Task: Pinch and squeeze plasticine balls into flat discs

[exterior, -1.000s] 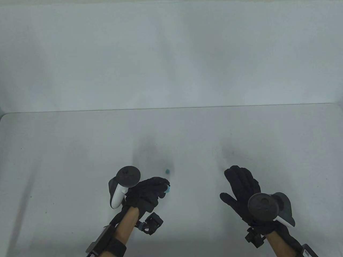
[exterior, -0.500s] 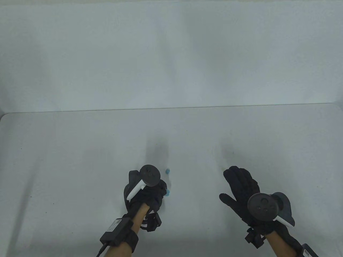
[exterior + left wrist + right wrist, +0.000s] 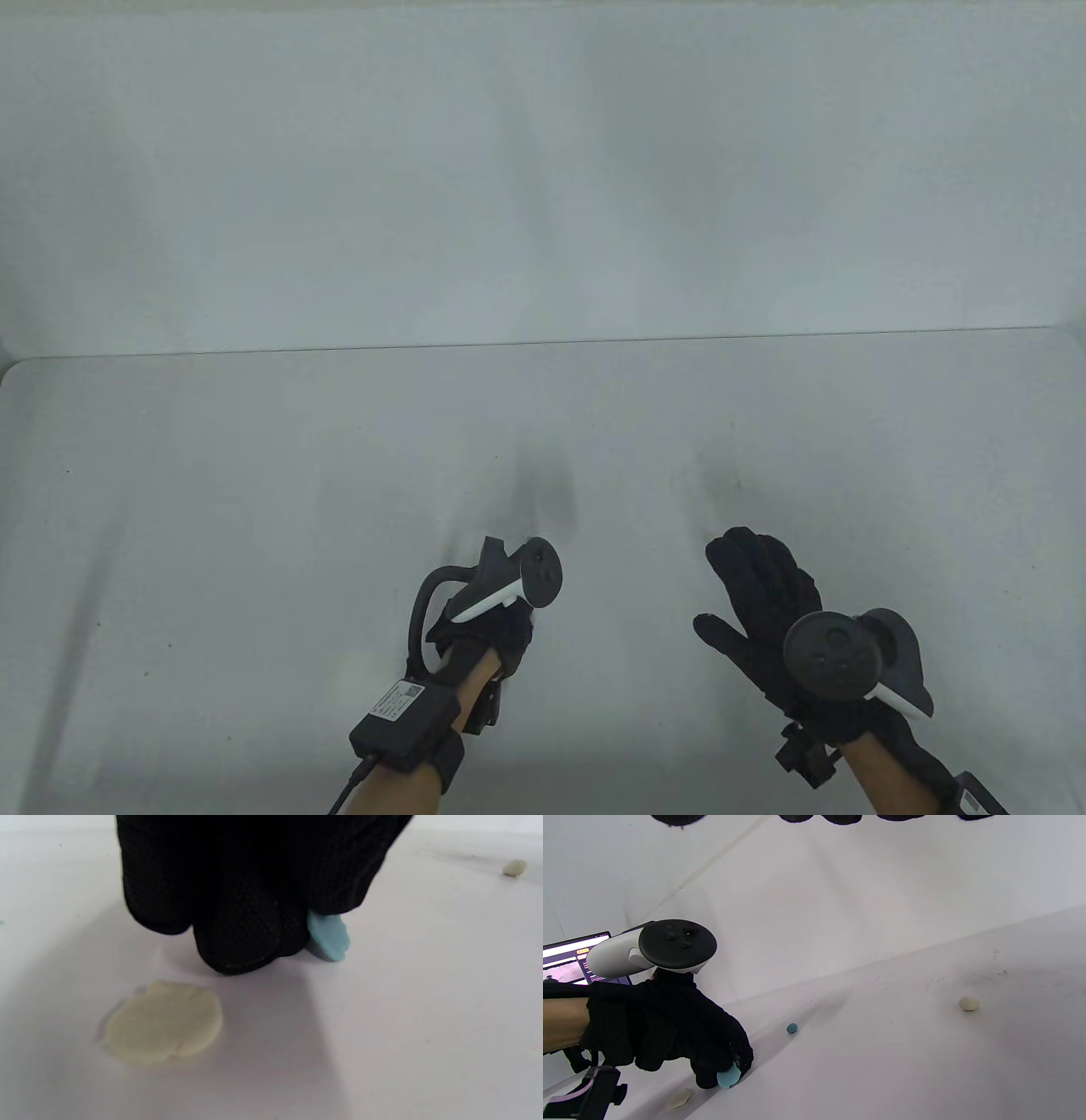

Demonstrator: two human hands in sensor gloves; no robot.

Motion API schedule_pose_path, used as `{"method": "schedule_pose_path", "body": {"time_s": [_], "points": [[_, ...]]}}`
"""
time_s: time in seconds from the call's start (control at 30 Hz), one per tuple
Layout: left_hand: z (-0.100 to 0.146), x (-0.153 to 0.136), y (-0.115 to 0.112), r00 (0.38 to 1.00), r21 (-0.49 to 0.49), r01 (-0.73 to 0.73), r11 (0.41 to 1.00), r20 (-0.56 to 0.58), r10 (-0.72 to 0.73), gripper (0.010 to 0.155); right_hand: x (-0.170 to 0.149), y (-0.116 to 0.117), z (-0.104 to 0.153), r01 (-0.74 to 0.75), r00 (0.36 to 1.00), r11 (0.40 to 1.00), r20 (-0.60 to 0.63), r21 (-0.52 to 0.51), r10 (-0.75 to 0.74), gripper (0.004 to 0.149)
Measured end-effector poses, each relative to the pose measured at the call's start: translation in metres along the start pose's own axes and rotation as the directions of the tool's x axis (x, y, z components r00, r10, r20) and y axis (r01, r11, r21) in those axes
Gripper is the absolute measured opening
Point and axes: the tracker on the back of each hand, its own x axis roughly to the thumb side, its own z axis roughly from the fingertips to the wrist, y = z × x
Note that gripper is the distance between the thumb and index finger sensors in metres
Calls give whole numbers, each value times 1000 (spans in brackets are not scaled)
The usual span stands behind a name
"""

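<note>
My left hand (image 3: 254, 921) pinches a light blue plasticine piece (image 3: 328, 935), squashed flat, its lower edge at the table surface. The right wrist view shows the same blue piece (image 3: 728, 1077) at the left hand's fingertips (image 3: 736, 1058). In the table view the left hand (image 3: 488, 628) and its tracker (image 3: 534, 573) hide the blue plasticine. A flat cream disc (image 3: 163, 1022) lies on the table just beside the fingers. A small blue ball (image 3: 792, 1028) and a cream ball (image 3: 968, 1003) sit farther off. My right hand (image 3: 755, 577) lies flat with straight fingers, holding nothing.
The white table (image 3: 254, 509) ends at a far edge against a white backdrop (image 3: 543, 170). A lit laptop screen (image 3: 568, 959) shows at the left of the right wrist view. The cream ball (image 3: 514, 868) also appears far right in the left wrist view.
My left hand has rolled over and shifted right, so its tracker now covers the small blue ball and the pinched piece in the table view. The right hand has stayed put.
</note>
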Motion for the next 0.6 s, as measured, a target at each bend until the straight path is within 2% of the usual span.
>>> {"method": "schedule_pose_path", "body": {"time_s": [0.2, 0.4, 0.6], "points": [[-2, 9, -4, 979, 67, 206, 976, -25, -204, 44, 0, 0, 0, 1, 1000, 1000, 3, 1, -1, 75], [-1, 11, -7, 970, 84, 242, 967, -34, -240, 45, 1, 1, 0, 0, 1000, 1000, 3, 7, 0, 75], [5, 4, -1, 987, 102, 161, 982, -34, -158, 48, 1, 0, 0, 0, 1000, 1000, 3, 2, 0, 75]]}}
